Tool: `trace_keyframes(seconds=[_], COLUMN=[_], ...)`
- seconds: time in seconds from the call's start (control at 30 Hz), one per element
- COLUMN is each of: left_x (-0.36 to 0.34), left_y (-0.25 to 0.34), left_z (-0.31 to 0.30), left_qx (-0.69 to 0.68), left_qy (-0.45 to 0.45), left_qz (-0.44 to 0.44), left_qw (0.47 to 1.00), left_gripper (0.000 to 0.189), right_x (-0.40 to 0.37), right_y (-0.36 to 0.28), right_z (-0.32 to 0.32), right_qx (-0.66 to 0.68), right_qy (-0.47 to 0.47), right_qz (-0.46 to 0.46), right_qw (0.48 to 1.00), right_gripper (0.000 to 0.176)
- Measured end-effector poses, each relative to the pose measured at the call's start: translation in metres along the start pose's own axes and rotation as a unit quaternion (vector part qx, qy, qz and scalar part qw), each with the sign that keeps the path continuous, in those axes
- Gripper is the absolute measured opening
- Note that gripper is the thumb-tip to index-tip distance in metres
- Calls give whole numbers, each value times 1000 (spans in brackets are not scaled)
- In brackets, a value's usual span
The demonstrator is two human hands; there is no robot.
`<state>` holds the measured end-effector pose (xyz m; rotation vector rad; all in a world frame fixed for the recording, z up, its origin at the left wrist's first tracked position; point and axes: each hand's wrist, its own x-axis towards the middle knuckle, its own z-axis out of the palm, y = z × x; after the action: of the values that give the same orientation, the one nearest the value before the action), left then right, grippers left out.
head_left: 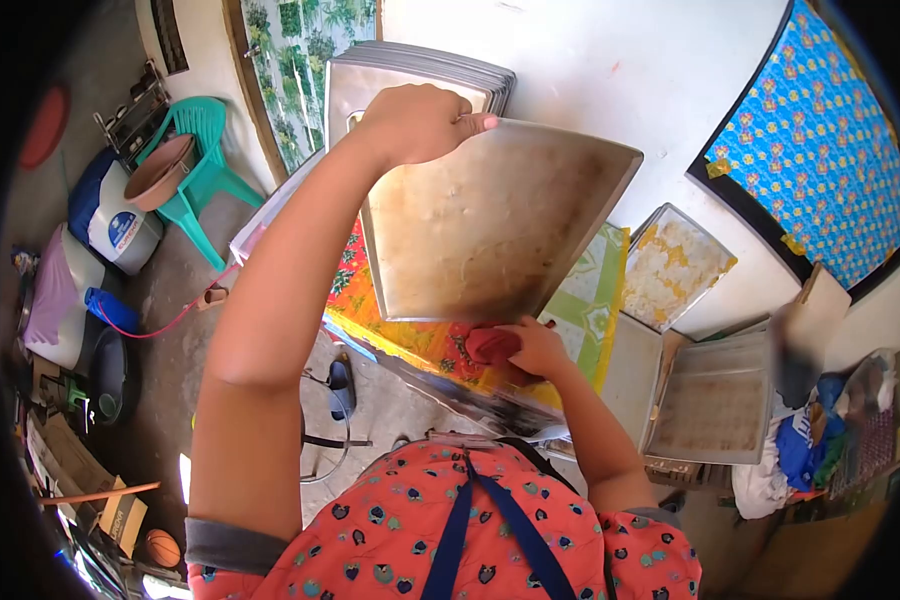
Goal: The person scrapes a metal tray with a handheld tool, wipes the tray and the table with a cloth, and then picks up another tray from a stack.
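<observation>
My left hand [417,122] is closed on the upper edge of a metal baking tray [500,225], with its thumb over the rim. The tray stands tilted up on the table, and its face has brown stains, darkest toward the lower right. Down by the tray's lower edge, my right hand [538,350] is closed around a dark red cloth [493,345]. Behind my left hand leans a stack of similar metal trays [420,72], partly covered by the hand and the held tray.
A patterned tablecloth [595,300] covers the table. Against the white wall leans a stained tray [675,265]; another tray [710,400] sits lower right beside plastic bags [815,440]. At left are a green chair [205,130] bearing a brown basin [162,172], and a cooler [120,215].
</observation>
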<state>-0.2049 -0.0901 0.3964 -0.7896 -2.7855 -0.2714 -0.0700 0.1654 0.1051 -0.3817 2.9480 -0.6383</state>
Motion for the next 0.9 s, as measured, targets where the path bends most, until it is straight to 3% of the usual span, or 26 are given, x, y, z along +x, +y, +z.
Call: trace_keyframes(seconds=[0.1, 0.17, 0.23, 0.3, 0.37, 0.4, 0.43, 0.47, 0.53, 0.57, 0.63, 0.67, 0.77, 0.8, 0.9], left_x=[-5, -10, -24, -51, -83, -99, -117, -131, -191, -219, -282, -304, -378, -394, -418], left_y=[4, 5, 10, 17, 17, 14, -21, -14, -32, -39, -40, -31, -22, -15, 14], left_z=[4, 5, 3, -1, -16, -29, -38, -45, -81, -86, -105, -109, -114, -115, -124], left_qx=[11, 22, 40, 75, -4, 9, 89, 11, 131, 67, 186, 163, 180, 198, 176], left_qy=[27, 61, 87, 139, 192, 228, 213, 309, 198, 275, 281, 296, 319, 321, 274], left_qz=[2, 22, 44, 27, 2, 6, -63, 9, -198, -154, -193, -206, -286, -318, -434], left_qw=[1000, 998, 994, 987, 981, 974, 971, 951, 951, 947, 922, 918, 885, 870, 840], left_gripper=[64, 58, 52, 40, 35, 26, 23, 21, 20, 26, 26, 26, 25, 23, 17], right_x=[-31, -56, -73, -83, -87, -87, -84, -79, -63, -50, -23, -7, 51, 72, 139], right_y=[61, 78, 110, 137, 156, 174, 187, 200, 224, 238, 263, 269, 298, 322, 379], right_z=[-16, -54, -67, -81, -100, -105, -109, -115, -120, -120, -123, -126, -133, -125, -93], right_qx=[312, 551, 584, 607, 623, 611, 600, 588, 581, 573, 554, 545, 450, 402, 179], right_qy=[101, 95, 210, 282, 332, 344, 350, 354, 358, 348, 323, 324, 304, 291, 230], right_qz=[55, 197, 228, 191, 201, 198, 202, 203, 195, 201, 209, 200, 230, 196, 263], right_qw=[943, 805, 751, 718, 679, 685, 691, 698, 705, 715, 738, 747, 807, 846, 920], right_gripper=[43, 39, 43, 47, 47, 47, 47, 47, 48, 48, 48, 51, 53, 60, 77])
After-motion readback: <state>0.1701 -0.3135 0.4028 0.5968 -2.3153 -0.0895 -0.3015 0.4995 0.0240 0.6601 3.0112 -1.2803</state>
